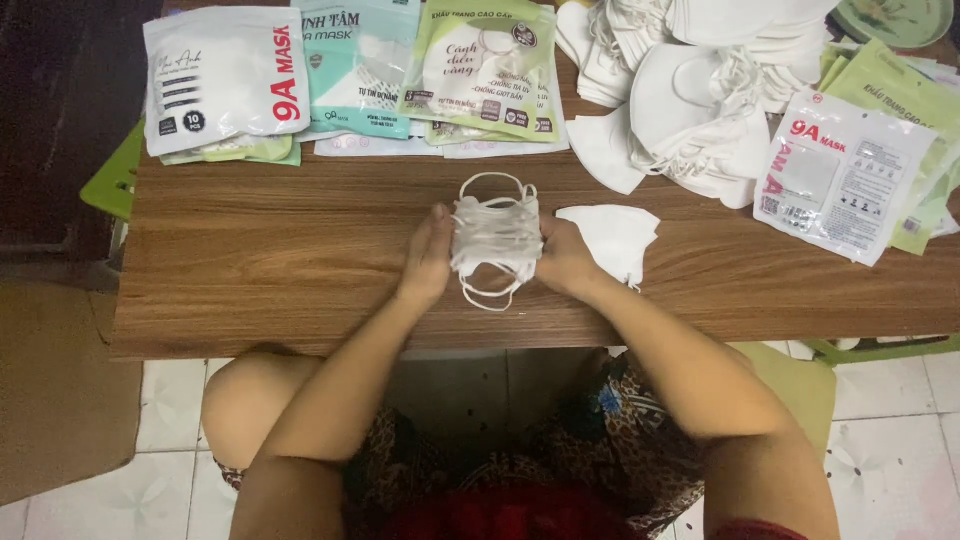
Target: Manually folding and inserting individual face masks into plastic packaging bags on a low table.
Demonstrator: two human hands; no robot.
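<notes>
From the head camera, looking straight down, the left hand (428, 255) and the right hand (566, 258) face each other across a small stack of white face masks (497, 235) standing on the wooden counter (300, 260), just ahead of its near edge and about midway along it. Both palms are pressed inward against the ends of the stack, fingers laid flat along its sides rather than pinching, so the bundle is squeezed between them; elastic ear loops curl out beyond the top and the near side. The step in hand looks like squaring up and compressing a counted bundle so its edges line up. A single folded white mask (612, 238) lies flat just beside the right hand, apart from the bundle. Farther back, a loose heap of white masks (690, 110) sprawls at the right rear of the counter, with a printed white pouch (845, 175) beside it near the right edge (whether it is filled or empty cannot be told). Along the rear edge to the left lie a white packet (222, 78), a teal packet (355, 65) and a green packet (485, 70), each overlapping flatter ones below. A next move would call for keeping even pressure from both sides, since easing one palm would likely let the springy masks fan apart and the loops snag.
</notes>
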